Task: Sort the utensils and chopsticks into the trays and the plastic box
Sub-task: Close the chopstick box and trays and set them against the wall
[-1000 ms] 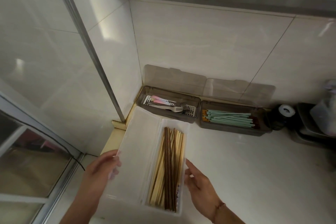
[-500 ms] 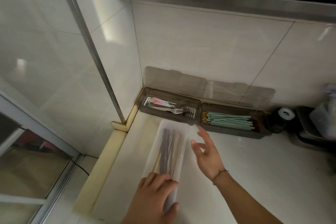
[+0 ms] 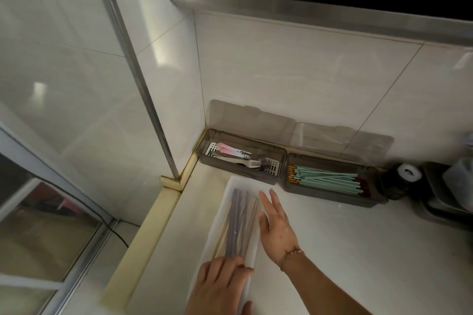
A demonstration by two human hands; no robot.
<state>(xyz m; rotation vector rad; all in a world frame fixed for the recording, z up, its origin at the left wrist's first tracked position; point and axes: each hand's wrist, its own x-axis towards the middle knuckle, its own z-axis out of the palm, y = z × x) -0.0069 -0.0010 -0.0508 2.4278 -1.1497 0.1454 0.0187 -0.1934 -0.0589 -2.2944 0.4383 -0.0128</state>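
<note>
Plastic box (image 3: 225,233) with wooden chopsticks (image 3: 239,222) sits lidded on the surface (image 3: 345,250), around 6 o'clock from the two trays. Left hand (image 3: 220,286) lies flat on its near end, fingers relaxed. Right hand (image 3: 277,227) rests spread against its 3 o'clock edge, gripping nothing.

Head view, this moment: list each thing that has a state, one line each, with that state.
plastic box: lid shut, wooden chopsticks visible through it, lying on the counter.
left tray: lid up against the wall, forks and pastel-handled utensils inside.
right tray: lid up, mint-green chopsticks inside.
left hand: fingers flat, pressing on the box's near end.
right hand: fingers straight, resting against the box's right edge.
</note>
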